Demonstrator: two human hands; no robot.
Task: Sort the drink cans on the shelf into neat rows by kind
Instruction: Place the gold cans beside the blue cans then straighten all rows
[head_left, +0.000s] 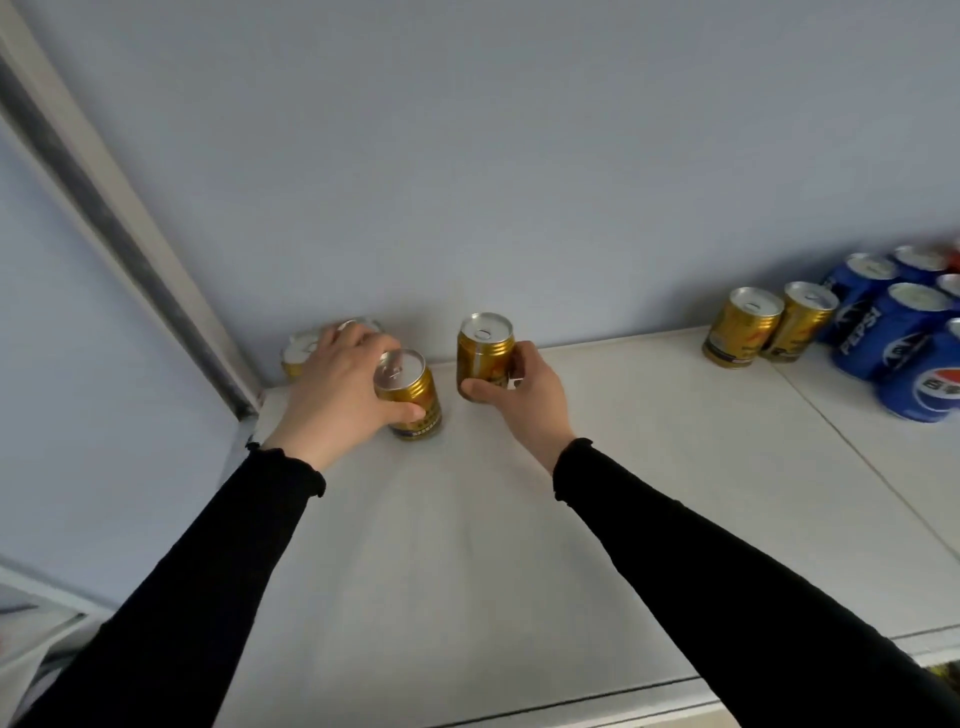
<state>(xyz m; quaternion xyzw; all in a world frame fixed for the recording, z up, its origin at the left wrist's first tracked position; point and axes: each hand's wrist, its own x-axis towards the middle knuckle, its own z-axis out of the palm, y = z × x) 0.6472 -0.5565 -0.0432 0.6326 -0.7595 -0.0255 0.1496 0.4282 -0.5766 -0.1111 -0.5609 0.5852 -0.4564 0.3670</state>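
Observation:
My left hand (340, 379) grips a gold can (410, 397) that stands on the white shelf (519, 545) near the back left corner. Behind that hand, two more gold cans (298, 353) stand against the wall, mostly hidden. My right hand (524, 392) grips another gold can (484, 351), held upright just to the right. Two gold cans (740, 327) stand side by side at the back right. Beside them sits a cluster of several blue Pepsi cans (893, 332).
A grey wall (467, 156) rises behind the shelf. A white frame post (104, 197) runs down to the back left corner. A seam (857, 447) divides the shelf top at the right. A red can's edge (955, 260) peeks out at the far right.

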